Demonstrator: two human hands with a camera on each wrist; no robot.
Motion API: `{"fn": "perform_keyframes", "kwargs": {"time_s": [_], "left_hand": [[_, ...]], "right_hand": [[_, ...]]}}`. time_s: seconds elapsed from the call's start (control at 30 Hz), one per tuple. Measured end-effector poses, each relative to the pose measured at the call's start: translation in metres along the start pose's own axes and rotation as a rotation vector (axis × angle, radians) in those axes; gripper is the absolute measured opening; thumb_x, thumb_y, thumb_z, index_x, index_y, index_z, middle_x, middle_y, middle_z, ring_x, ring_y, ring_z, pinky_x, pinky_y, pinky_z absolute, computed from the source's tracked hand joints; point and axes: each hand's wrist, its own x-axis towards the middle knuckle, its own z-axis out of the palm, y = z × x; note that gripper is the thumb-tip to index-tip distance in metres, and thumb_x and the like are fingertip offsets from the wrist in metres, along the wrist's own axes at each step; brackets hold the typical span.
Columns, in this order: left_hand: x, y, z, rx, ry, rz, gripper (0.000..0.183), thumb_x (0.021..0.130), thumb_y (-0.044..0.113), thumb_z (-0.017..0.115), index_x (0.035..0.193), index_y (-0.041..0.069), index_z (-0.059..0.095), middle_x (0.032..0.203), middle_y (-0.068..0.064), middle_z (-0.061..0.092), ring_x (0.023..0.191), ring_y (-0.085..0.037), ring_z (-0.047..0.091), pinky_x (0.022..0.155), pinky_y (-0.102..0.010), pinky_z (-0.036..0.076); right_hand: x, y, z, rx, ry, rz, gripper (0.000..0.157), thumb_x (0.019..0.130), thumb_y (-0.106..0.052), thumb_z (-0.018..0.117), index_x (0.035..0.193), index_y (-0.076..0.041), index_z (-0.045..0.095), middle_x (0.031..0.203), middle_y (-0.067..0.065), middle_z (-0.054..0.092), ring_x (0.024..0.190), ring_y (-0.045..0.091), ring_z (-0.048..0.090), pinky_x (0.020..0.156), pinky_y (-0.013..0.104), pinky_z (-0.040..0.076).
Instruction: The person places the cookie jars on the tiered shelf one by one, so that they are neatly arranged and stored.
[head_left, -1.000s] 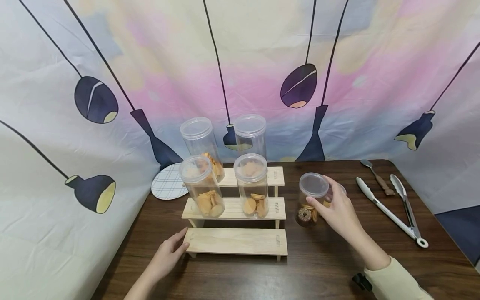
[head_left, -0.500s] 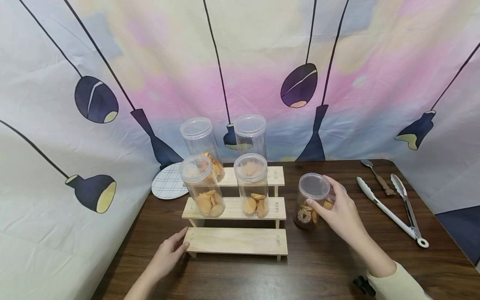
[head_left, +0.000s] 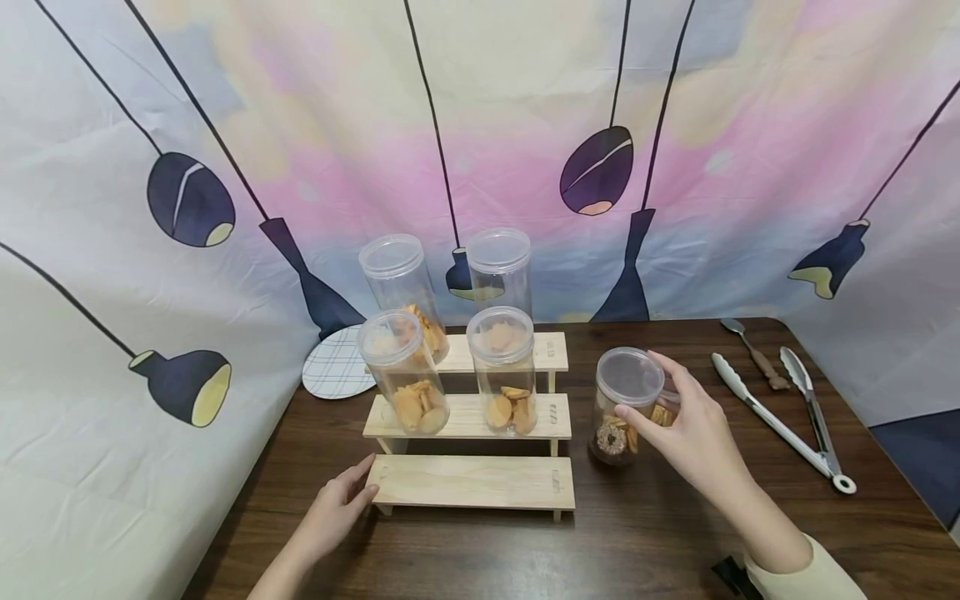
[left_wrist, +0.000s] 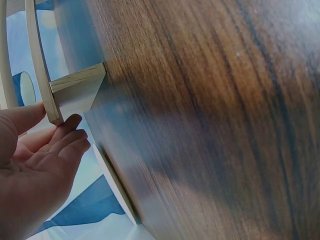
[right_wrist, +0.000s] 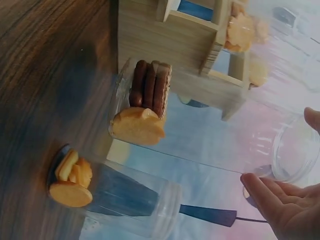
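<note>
My left hand (head_left: pixel 330 512) pinches the left end of the lowest board of a three-step wooden display stand (head_left: pixel 472 483). In the left wrist view, the thumb lies on one face of the board (left_wrist: pixel 44 75) and the fingers on the other. My right hand (head_left: pixel 693 429) grips a clear lidded jar (head_left: pixel 613 421) near its top, thumb on one side and fingers on the other. Cookies and brown stick-shaped biscuits (right_wrist: pixel 146 87) show inside it. Behind it a second jar (right_wrist: pixel 127 192) with cookies stands on the table, mostly hidden by my hand in the head view.
Several lidded jars with cookies, such as the front left jar (head_left: pixel 405 375), stand on the middle and top steps. A round checked plate (head_left: pixel 337 364) lies at the left back. Tongs (head_left: pixel 795 429) and a wooden-handled spoon (head_left: pixel 761 358) lie on the right.
My right hand has moved slightly toward me with the jar, away from the second jar. My left hand stays at the board's end.
</note>
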Motion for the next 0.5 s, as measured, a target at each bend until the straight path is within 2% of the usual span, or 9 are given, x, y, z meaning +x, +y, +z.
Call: {"fn": "perform_keyframes", "kwargs": {"time_s": [0.3,0.5], "left_hand": [[0.0,-0.001,0.0,-0.003,0.0,0.0,0.048,0.097,0.008,0.058,0.138,-0.011,0.043,0.137,-0.03,0.045,0.128,-0.042,0.041,0.102,-0.055,0.035],[0.0,0.0,0.0,0.005,-0.002,-0.007,0.049,0.097,0.008,0.058,0.139,-0.011,0.042,0.137,-0.03,0.045,0.128,-0.042,0.041,0.101,-0.055,0.035]], "right_hand": [[-0.004,-0.01,-0.008,0.002,0.005,-0.01,0.079,0.076,-0.037,0.083,0.142,-0.014,0.045,0.116,0.01,0.06,0.102,0.026,0.061,0.075,0.037,0.055],[-0.009,-0.019,-0.014,0.036,-0.016,0.007,0.076,0.075,-0.036,0.083,0.14,-0.019,0.047,0.114,0.008,0.062,0.093,0.023,0.066,0.07,0.012,0.05]]}}
